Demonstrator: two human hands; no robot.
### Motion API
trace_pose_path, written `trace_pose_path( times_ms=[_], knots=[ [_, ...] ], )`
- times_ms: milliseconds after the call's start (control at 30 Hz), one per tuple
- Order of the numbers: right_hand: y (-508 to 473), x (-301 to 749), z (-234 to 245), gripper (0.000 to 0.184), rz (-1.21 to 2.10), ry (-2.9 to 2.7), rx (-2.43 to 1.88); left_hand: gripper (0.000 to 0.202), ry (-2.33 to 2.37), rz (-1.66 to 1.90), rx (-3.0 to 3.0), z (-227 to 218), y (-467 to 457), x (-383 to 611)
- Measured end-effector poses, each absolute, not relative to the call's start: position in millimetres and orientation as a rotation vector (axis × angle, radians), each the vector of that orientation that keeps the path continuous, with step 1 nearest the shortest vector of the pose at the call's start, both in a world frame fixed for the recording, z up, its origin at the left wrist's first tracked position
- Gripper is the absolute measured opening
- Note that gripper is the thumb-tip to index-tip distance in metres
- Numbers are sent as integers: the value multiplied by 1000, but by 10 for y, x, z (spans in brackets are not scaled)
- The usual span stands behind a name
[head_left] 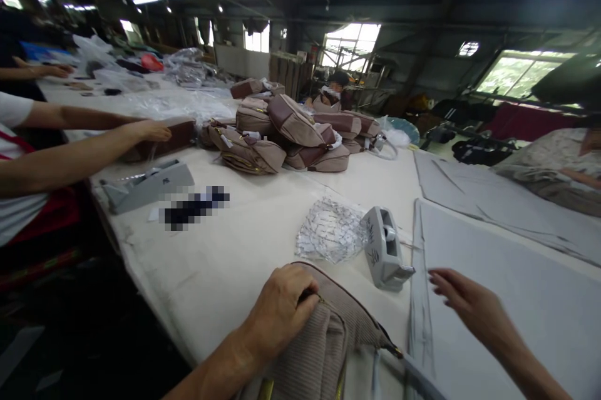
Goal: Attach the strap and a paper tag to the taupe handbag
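Observation:
A taupe corduroy bag (319, 337) with gold zippers lies at the front of the table. My left hand (286, 300) is closed on its upper edge beside a zipper, fingertips partly hidden. To the right, my right hand (469, 300) hovers near a stack of plastic sheets with its fingers stretched out and nothing in them. Between the hands stands a grey tape dispenser (385, 250) with dark handwriting on its side. Beside the dispenser lies a clear plastic bag of small printed white slips (328, 231). A pale strap trails from the bag's right end.
A pile of similar bags (282, 131) sits mid-table. At left, a co-worker's arms (94, 143) reach to a brown bag (171, 137) behind a second tape dispenser (150, 184). Plastic sheets (507, 287) cover the right side. Another person sits at far right.

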State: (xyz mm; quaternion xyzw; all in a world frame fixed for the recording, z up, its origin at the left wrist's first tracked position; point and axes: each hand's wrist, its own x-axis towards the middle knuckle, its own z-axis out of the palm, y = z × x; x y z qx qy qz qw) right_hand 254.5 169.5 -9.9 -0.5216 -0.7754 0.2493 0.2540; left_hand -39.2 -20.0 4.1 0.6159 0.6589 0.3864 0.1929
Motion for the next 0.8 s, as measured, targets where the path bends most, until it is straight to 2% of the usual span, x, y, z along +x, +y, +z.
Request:
trace_pose_path(
  times_ms=[33, 133, 300, 500, 667, 800],
  knots=[
    [1790, 2247, -109, 29, 642, -2333, -1283, 14, 1836, 1102, 1744, 62, -194, -357],
    [2063, 1286, -187, 22, 622, -2484, -1125, 23, 1781, 1187, 1764, 81, -209, -305],
    [2528, 307, -499, 22, 556, -2548, -1203, 22, 1803, 1228, 1785, -111, -207, -397],
    [2754, 31, -843, 20, 576, -2662, -1199, 20, 1734, 1231, 1867, -371, -139, -546],
    [2546, 77, -1054, 16, 772, -2877, -860, 17, 1686, 1269, 1792, -349, -78, -584],
    [2364, 140, -1228, 15, 836, -2822, -792, 17, 1666, 1274, 1759, -295, -50, -579]
  ],
)
